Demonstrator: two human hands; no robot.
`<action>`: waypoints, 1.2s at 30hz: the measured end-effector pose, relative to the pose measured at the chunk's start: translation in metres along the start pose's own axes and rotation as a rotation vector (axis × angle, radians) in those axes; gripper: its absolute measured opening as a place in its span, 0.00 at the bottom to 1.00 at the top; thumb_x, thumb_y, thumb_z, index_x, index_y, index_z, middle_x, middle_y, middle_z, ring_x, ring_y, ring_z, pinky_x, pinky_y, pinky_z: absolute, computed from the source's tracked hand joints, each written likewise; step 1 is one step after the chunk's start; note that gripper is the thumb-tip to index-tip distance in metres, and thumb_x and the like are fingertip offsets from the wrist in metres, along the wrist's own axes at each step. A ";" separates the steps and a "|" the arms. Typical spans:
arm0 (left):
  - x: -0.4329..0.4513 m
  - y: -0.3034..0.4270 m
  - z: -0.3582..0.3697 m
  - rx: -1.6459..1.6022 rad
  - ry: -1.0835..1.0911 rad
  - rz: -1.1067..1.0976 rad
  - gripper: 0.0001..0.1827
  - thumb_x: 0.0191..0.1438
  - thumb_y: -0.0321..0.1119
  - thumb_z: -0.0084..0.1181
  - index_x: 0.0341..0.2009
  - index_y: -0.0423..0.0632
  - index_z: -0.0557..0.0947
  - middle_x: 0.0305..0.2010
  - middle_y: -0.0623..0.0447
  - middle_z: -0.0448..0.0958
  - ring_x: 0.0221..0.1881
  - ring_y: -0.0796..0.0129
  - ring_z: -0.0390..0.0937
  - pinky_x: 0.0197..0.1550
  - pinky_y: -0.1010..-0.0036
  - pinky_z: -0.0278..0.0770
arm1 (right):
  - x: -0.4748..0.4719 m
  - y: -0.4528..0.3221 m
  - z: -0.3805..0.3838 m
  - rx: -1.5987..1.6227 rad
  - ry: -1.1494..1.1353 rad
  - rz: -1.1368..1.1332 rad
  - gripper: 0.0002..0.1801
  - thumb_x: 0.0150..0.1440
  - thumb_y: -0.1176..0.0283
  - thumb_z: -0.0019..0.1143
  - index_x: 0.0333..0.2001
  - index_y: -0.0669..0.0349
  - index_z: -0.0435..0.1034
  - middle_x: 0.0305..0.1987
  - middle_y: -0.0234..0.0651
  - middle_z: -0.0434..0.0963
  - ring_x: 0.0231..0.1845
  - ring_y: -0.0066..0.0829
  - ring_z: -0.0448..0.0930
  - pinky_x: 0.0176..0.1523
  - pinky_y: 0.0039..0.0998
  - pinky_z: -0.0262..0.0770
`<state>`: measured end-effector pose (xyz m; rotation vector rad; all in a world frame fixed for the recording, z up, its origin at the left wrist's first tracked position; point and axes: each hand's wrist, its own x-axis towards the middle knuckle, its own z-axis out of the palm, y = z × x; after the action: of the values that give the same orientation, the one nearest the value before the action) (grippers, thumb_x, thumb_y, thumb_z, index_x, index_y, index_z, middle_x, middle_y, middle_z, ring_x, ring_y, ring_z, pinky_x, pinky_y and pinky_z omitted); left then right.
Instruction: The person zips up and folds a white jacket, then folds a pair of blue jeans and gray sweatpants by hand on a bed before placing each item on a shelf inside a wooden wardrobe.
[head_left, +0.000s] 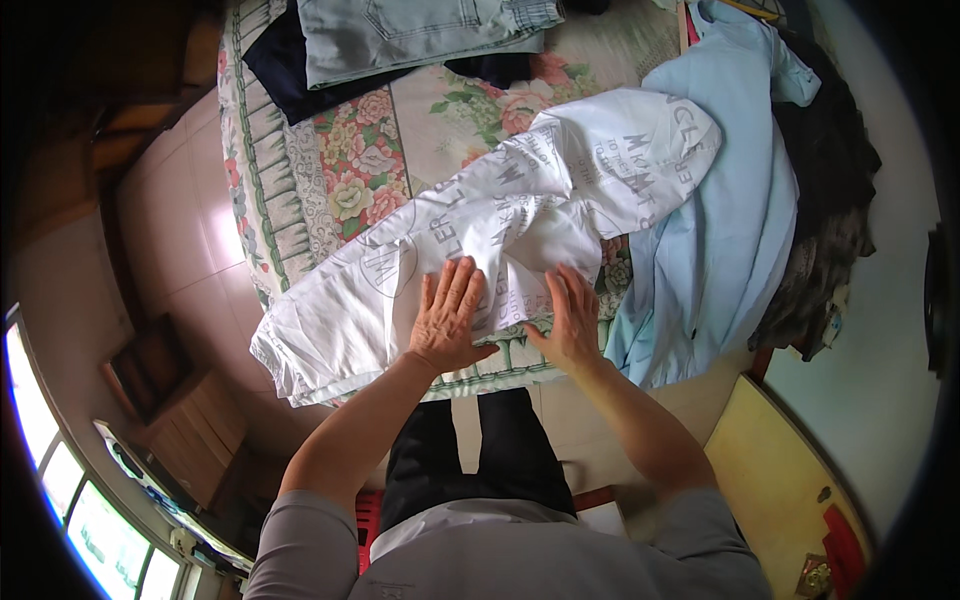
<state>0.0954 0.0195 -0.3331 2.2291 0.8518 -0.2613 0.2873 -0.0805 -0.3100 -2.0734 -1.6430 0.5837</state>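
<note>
A white hooded jacket with printed grey lettering (450, 232) lies folded lengthwise and slanting across the floral bedspread (352, 161). Its hood end points to the upper right and its gathered hem to the lower left. Flat on the fabric near the middle rests my left hand (448, 319), fingers spread. My right hand (568, 319) is at the jacket's near edge, fingers apart on the cloth, thumb pointing towards the left hand. Neither hand grips anything. The hood partly overlaps a light blue jacket (720, 225) on the right.
Folded light denim (420, 37) lies on dark clothing (277, 67) at the bed's far side. Dark garments (817, 195) are beside the blue jacket. A yellow panel (780, 457) stands lower right, and a wooden cabinet (191, 435) lower left.
</note>
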 end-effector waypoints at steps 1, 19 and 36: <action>0.001 -0.004 0.003 0.046 -0.006 -0.032 0.64 0.29 0.59 0.68 0.65 0.44 0.48 0.70 0.43 0.40 0.70 0.48 0.36 0.66 0.45 0.37 | 0.009 0.003 0.007 -0.018 0.015 -0.001 0.29 0.36 0.79 0.61 0.47 0.60 0.65 0.49 0.42 0.68 0.50 0.44 0.69 0.53 0.37 0.64; 0.040 0.009 0.005 0.062 0.155 -0.032 0.46 0.48 0.50 0.56 0.65 0.43 0.50 0.70 0.43 0.44 0.70 0.48 0.40 0.66 0.49 0.40 | 0.025 0.087 -0.017 0.488 0.622 0.545 0.26 0.48 0.79 0.54 0.52 0.67 0.60 0.51 0.43 0.67 0.51 0.34 0.69 0.55 0.32 0.64; 0.053 0.014 -0.014 -1.010 0.527 -0.160 0.27 0.56 0.40 0.49 0.59 0.44 0.63 0.62 0.43 0.60 0.63 0.51 0.57 0.62 0.59 0.55 | 0.081 -0.002 -0.073 0.304 0.247 -0.120 0.11 0.43 0.78 0.56 0.35 0.65 0.72 0.51 0.45 0.69 0.52 0.46 0.68 0.55 0.38 0.62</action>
<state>0.1433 0.0487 -0.3370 1.2695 1.1045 0.5986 0.3441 -0.0063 -0.2537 -1.7394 -1.4274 0.4813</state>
